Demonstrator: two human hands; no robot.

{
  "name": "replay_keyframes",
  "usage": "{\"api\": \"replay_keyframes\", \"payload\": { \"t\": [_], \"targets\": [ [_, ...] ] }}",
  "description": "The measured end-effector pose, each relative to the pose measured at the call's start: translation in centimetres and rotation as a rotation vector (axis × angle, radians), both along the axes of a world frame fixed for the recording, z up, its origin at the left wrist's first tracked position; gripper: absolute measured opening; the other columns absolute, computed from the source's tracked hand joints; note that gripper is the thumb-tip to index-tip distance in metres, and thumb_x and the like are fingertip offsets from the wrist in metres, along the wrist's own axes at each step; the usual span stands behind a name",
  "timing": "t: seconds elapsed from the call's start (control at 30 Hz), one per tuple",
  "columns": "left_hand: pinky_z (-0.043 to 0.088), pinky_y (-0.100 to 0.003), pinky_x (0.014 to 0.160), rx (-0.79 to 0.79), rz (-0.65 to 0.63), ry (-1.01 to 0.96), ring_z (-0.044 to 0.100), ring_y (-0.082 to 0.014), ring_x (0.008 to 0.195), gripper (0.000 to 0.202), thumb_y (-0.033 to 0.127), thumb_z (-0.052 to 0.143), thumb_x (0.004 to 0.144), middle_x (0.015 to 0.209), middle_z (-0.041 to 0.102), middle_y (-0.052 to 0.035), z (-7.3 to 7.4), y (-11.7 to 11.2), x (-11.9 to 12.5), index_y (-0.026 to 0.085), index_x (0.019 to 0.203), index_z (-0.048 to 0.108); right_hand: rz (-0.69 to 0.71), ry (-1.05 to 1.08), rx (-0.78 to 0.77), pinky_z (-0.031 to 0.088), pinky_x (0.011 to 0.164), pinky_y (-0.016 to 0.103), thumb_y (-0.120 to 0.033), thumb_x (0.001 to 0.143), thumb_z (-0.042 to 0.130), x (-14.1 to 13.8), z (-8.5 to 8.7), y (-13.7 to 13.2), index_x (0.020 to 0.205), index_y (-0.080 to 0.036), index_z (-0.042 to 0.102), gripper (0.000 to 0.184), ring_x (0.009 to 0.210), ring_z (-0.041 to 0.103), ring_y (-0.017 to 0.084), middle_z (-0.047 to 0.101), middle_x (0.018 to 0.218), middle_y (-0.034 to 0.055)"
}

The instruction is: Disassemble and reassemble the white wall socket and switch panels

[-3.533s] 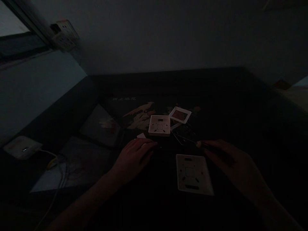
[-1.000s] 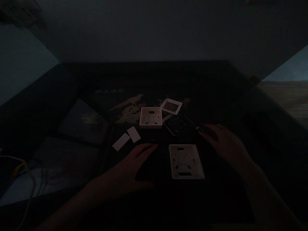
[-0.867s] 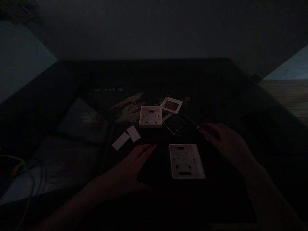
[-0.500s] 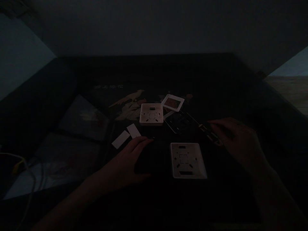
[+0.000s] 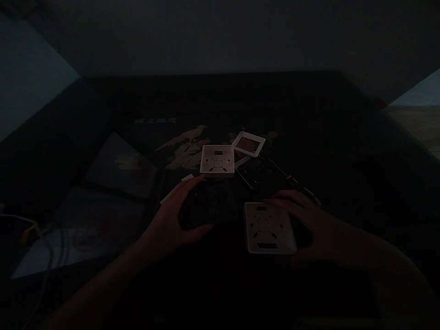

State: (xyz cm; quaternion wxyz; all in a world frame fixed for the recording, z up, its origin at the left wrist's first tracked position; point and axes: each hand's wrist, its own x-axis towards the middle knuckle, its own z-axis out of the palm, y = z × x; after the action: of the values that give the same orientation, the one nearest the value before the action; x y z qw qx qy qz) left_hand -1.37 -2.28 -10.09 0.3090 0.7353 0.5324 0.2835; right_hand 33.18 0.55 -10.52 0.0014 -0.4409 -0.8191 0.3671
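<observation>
The scene is very dark. My left hand point(image 5: 172, 220) curves around a dark square part point(image 5: 210, 204) on the black table, thumb at its near edge and fingers at its far-left corner. My right hand point(image 5: 316, 229) grips the right side of a white square plate point(image 5: 266, 227) with slots, fingers along its far edge. A second white plate point(image 5: 217, 160) lies just behind the dark part. A white square frame point(image 5: 248, 143) and a dark frame point(image 5: 257, 172) lie further back.
A screwdriver point(image 5: 304, 190) lies just beyond my right hand. A small white strip point(image 5: 170, 196) peeks out by my left fingers. Flat picture panels point(image 5: 120, 167) and a cable point(image 5: 34, 229) are at the left. The table point(image 5: 309, 114) meets a wall behind.
My right hand let go of the screwdriver and came down onto the near white plate. My left hand slid forward and right to wrap around the dark square part, covering the white strips.
</observation>
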Motion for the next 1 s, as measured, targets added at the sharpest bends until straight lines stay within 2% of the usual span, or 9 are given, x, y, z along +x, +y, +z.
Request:
{"api": "replay_keyframes", "payload": {
  "t": [0.2,0.3,0.4,0.5,0.6,0.73,0.93,1.0],
  "targets": [
    [0.039,-0.047,0.115,-0.328,0.066,-0.453,0.045,-0.0353,0.139,0.071,0.047,0.078,0.076,0.148,0.052,-0.0101,0.8,-0.1,0.1,0.024,0.138,0.052,0.048,0.006,-0.008,0.038,0.111,0.061,-0.047,0.071,0.079,-1.5,0.8,-0.2,0.152,-0.023,0.036,0.094,0.139,0.042,0.038,0.040,0.152,0.0173],
    [0.042,-0.045,0.112,-0.464,0.109,-0.602,0.052,-0.0366,0.132,0.066,0.053,0.078,0.075,0.141,0.060,-0.0085,0.9,-0.3,0.2,0.025,0.132,0.061,0.052,0.032,0.036,0.040,0.111,0.060,-0.037,0.074,0.075,-2.2,1.0,-0.3,0.149,-0.021,0.039,0.085,0.139,0.042,0.038,0.040,0.152,0.0183],
    [0.051,-0.043,0.101,-0.612,0.111,-0.814,0.061,-0.0350,0.121,0.059,0.054,0.074,0.080,0.134,0.065,-0.0095,0.3,-0.5,0.5,0.025,0.130,0.063,0.059,0.049,0.054,0.042,0.110,0.058,-0.033,0.074,0.072,-2.9,0.9,-0.4,0.149,-0.019,0.039,0.083,0.139,0.042,0.038,0.038,0.153,0.0195],
    [0.052,-0.045,0.100,-0.651,0.091,-0.969,0.061,-0.0345,0.121,0.052,0.055,0.068,0.084,0.131,0.066,-0.0104,-0.8,-0.4,0.7,0.024,0.125,0.066,0.069,0.045,0.074,0.043,0.109,0.056,-0.031,0.075,0.072,-3.5,0.8,-0.5,0.149,-0.019,0.037,0.083,0.139,0.042,0.036,0.037,0.154,0.0204],
    [0.052,-0.048,0.101,-0.623,0.098,-1.006,0.061,-0.0344,0.120,0.053,0.063,0.063,0.084,0.127,0.067,-0.0096,-1.8,-0.3,0.7,0.024,0.120,0.068,0.076,0.057,0.102,0.044,0.108,0.054,-0.030,0.075,0.072,-3.8,0.6,-0.6,0.148,-0.022,0.037,0.082,0.139,0.043,0.035,0.037,0.154,0.0185],
    [0.057,-0.045,0.092,-0.615,0.103,-1.035,0.068,-0.0316,0.107,0.055,0.067,0.059,0.083,0.117,0.072,-0.0079,-2.4,-0.2,0.4,0.023,0.116,0.069,0.082,0.086,0.123,0.046,0.107,0.053,-0.029,0.075,0.072,-3.8,0.4,-0.8,0.146,-0.023,0.039,0.079,0.138,0.045,0.033,0.037,0.154,0.0174],
    [0.056,-0.052,0.095,-0.688,0.015,-1.030,0.068,-0.0344,0.110,0.057,0.066,0.056,0.085,0.120,0.072,-0.0111,-1.8,0.2,0.8,0.022,0.121,0.063,0.107,0.111,0.154,0.046,0.107,0.054,-0.029,0.076,0.072,-4.0,0.4,-0.8,0.143,-0.023,0.041,0.074,0.140,0.043,0.034,0.039,0.155,0.0176],
    [0.056,-0.054,0.095,-0.655,0.004,-0.971,0.066,-0.0363,0.114,0.061,0.069,0.053,0.085,0.124,0.070,-0.0123,-1.5,0.1,0.9,0.022,0.123,0.061,0.111,0.112,0.164,0.046,0.106,0.054,-0.029,0.076,0.073,-4.2,0.4,-0.9,0.142,-0.023,0.042,0.073,0.140,0.043,0.034,0.039,0.155,0.0177]
  ]
}}
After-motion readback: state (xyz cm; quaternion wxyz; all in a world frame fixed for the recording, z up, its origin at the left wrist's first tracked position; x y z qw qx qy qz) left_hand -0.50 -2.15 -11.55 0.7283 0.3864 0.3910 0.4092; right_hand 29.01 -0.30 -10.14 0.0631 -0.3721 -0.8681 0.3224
